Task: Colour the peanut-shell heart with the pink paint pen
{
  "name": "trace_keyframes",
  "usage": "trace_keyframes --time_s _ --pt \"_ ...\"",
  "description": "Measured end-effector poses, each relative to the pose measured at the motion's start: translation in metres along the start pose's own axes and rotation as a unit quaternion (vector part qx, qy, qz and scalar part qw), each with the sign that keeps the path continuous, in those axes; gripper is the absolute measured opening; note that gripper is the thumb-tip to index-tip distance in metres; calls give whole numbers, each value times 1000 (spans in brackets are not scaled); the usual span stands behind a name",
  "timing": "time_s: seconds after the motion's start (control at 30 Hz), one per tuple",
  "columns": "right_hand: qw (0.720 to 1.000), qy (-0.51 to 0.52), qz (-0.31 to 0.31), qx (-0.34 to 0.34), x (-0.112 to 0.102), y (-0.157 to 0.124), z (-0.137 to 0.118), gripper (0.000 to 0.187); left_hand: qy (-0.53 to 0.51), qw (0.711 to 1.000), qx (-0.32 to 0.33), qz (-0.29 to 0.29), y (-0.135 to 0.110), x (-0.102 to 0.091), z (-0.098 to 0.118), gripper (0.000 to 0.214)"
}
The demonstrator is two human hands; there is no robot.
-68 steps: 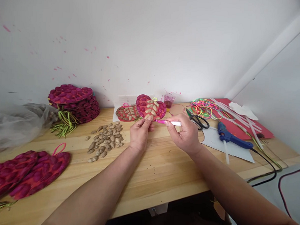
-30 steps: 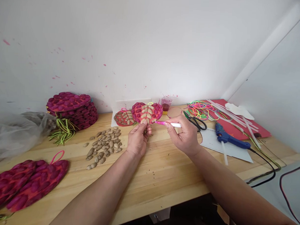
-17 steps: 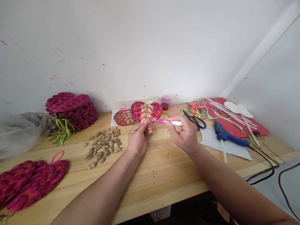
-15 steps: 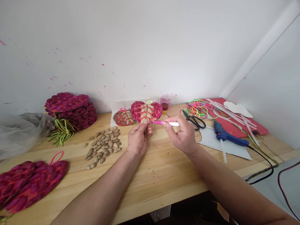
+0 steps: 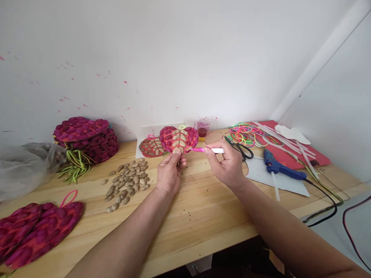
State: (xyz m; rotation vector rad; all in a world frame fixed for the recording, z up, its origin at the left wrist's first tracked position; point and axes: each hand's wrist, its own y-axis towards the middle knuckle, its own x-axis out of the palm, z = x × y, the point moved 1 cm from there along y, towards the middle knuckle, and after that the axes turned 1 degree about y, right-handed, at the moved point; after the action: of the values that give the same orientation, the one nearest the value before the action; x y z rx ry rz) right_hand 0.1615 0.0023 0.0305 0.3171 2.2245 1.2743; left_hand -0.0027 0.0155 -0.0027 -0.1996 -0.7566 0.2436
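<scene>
Between the thumb and fingers of my left hand (image 5: 169, 171) is the lower end of a peanut-covered disc (image 5: 178, 138). Peanut shells on its sides are magenta, while a column down its middle stays tan, and a yellow loop tops it. My right hand (image 5: 226, 164) pinches a white-handled brush (image 5: 216, 150) with a pink-stained front end. The brush tip meets or nearly meets the disc's lower right edge. Behind it a second disc (image 5: 152, 146) with mostly tan shells lies on white paper. A plastic cup of dark red liquid (image 5: 203, 127) stands just beyond the held disc.
Loose peanuts (image 5: 127, 183) lie left of my left hand. Stacked magenta discs (image 5: 85, 138) and a plastic bag (image 5: 23, 170) are farther left, with more discs (image 5: 48, 231) in front. Scissors (image 5: 241, 149), tangled cords (image 5: 246, 133) and a blue glue gun (image 5: 282, 168) with a cable are at right.
The view has shifted slightly. The brush tip now sits a little higher at the disc's lower right edge. Both hands keep their holds.
</scene>
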Motion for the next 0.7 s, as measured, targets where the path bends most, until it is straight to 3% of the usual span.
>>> trace_keyframes --time_s 0.33,0.53,0.7 --pt "1000 -15 6 -1 -1 0 2 5 -6 1000 -3 1 2 -1 0 18" --pt "998 -24 -3 -54 1 -1 1 5 -13 1000 3 1 2 -1 -1 14" --pt "998 -31 6 -53 1 -1 1 6 -13 1000 -2 11 1 0 0 14"
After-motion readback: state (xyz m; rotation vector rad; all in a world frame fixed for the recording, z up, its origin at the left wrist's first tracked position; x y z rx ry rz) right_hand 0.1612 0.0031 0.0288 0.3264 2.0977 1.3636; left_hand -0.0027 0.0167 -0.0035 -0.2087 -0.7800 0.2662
